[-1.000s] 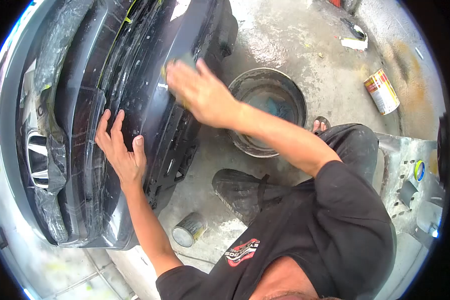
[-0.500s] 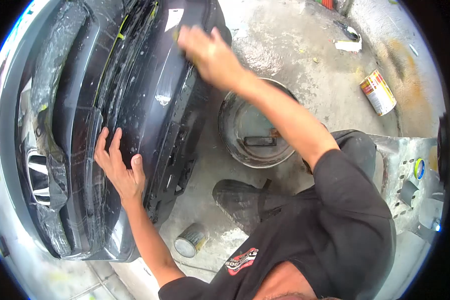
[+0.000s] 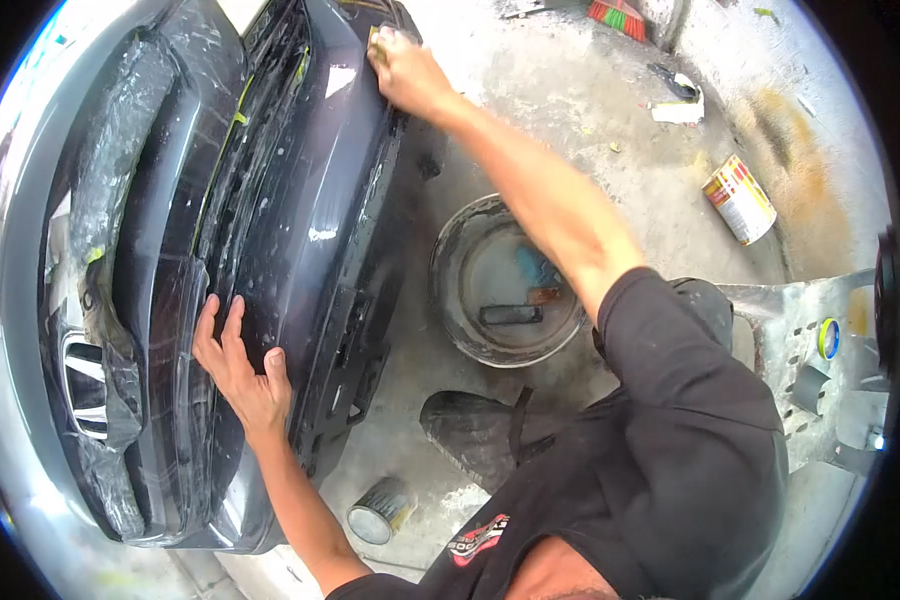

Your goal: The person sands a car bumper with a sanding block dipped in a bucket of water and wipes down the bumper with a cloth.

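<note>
With my left hand [image 3: 245, 390] spread against the dark bumper [image 3: 315, 205] before me, which looks stiff, probably slick, and best steadied flat-palmed, I pinch a small yellowish pad [image 3: 374, 42], likely light, by its sides in my right hand [image 3: 407, 76] near the bumper's far end.

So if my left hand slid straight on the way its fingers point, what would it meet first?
The bumper itself: your left hand seems to rest on it. Further along, its fingers would probably reach the thin yellow line, though depth is hard to judge.
</note>
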Action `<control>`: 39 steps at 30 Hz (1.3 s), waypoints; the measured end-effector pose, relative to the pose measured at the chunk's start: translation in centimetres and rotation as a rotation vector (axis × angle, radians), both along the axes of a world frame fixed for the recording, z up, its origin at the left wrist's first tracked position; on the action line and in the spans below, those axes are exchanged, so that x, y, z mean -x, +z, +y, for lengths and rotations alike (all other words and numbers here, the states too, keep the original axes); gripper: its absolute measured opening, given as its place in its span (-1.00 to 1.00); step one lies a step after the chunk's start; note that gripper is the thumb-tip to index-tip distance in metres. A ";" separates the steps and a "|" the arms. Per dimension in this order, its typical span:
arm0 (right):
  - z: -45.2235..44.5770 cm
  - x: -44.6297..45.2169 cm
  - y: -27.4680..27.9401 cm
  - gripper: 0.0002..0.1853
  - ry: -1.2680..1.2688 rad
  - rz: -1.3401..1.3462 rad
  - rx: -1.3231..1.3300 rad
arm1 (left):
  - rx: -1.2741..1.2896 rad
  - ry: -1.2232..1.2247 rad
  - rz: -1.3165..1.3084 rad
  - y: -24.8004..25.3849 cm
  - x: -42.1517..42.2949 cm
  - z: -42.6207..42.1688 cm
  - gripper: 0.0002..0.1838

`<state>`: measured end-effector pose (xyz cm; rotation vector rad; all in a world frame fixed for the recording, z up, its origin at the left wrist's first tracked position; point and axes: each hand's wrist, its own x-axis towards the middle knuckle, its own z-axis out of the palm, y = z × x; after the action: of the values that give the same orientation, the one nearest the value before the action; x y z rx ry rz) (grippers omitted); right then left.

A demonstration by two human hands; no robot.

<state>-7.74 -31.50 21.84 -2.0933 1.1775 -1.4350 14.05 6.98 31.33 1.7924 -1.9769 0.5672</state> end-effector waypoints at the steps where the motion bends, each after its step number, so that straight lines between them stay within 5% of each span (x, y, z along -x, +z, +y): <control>1: 1.9 -0.6 -1.2 -0.52 -0.063 -0.077 0.117 | 0.003 0.000 0.007 0.0 0.1 -0.1 -0.16; 4: 7.1 0.6 -2.3 -0.45 0.023 0.009 0.083 | -0.008 0.015 0.010 0.2 0.3 -0.1 -0.16; 11: -3.3 -0.4 2.6 -0.51 0.099 -0.087 -0.101 | -0.002 0.027 -0.006 0.0 0.3 0.0 -0.15; 16: 8.4 -1.0 -2.1 -0.45 -0.012 0.030 0.262 | 0.007 0.032 0.006 0.3 0.5 -0.2 -0.16; 19: 20.5 -2.2 -2.9 -0.46 0.312 -0.063 0.435 | -0.004 0.033 -0.016 0.4 0.3 -0.2 -0.18; 21: 19.8 -1.1 -3.5 -0.48 0.325 0.131 0.597 | -0.019 0.041 -0.025 0.2 0.3 0.2 -0.20; 25: 10.9 0.3 -2.0 -0.53 -0.007 0.044 0.366 | -0.008 0.053 -0.022 0.0 0.2 0.2 -0.22; 31: 23.0 -2.8 -3.1 -0.34 0.368 -0.068 0.490 | 0.012 0.002 -0.014 0.0 0.0 -0.1 -0.27; 32: 20.6 -1.3 -3.3 -0.35 0.311 0.163 0.596 | 0.008 0.002 -0.014 0.0 -0.1 0.0 -0.26; 35: 15.2 -0.6 -1.5 -0.52 0.023 0.065 0.363 | 0.015 0.019 -0.009 -0.3 -0.1 0.2 -0.25; 39: 21.8 -3.2 -1.4 -0.48 0.280 -0.085 0.377 | 0.021 0.012 -0.015 -0.2 -0.1 -0.2 -0.25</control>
<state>-4.56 -9.66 20.46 -2.2972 0.5831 -1.6870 14.19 6.77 31.13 1.7929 -1.9639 0.6045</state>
